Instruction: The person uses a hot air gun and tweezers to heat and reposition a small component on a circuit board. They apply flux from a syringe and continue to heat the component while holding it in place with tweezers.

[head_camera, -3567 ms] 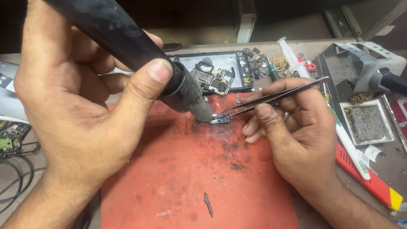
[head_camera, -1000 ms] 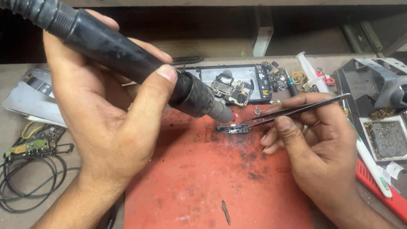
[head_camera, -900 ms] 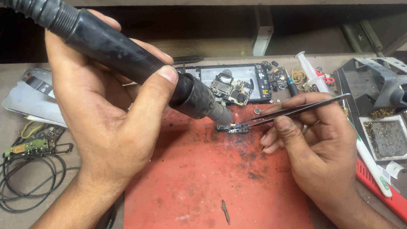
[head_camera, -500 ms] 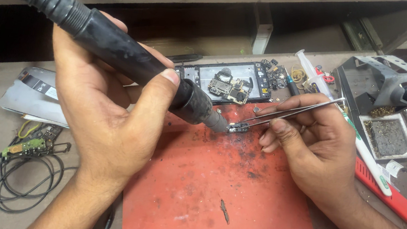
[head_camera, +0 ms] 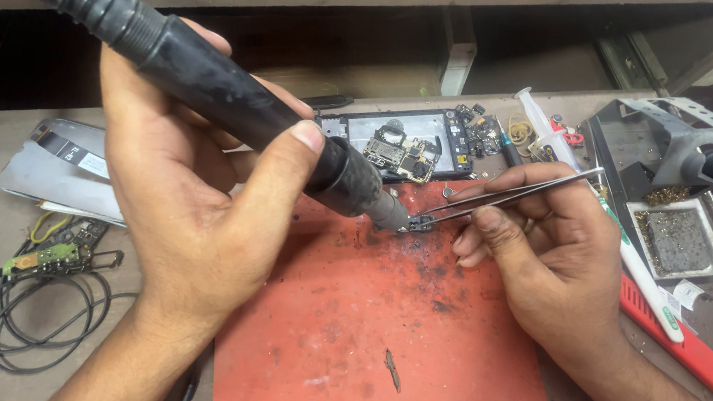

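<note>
My left hand (head_camera: 191, 202) grips a thick black hot-air wand (head_camera: 235, 102) with a ribbed hose, its metal nozzle pointing down at a tiny dark component (head_camera: 420, 225) on the red work mat (head_camera: 378, 342). My right hand (head_camera: 534, 261) pinches metal tweezers (head_camera: 514, 194) whose tips hold that component from the right. Just behind the nozzle lies an opened phone (head_camera: 405, 148) with its circuit board exposed.
A green circuit board with black cables (head_camera: 43, 284) lies at the left, beside a flat silvery panel (head_camera: 63, 168). At the right stand a soldering stand (head_camera: 685, 136), a tray with a sponge (head_camera: 675, 240), a syringe (head_camera: 538, 122) and a red tool (head_camera: 691, 350). A small dark part (head_camera: 392, 370) rests on the mat.
The wand's nozzle has stayed on the component while my view shifted slightly; hands and tweezers have barely moved over the last second.
</note>
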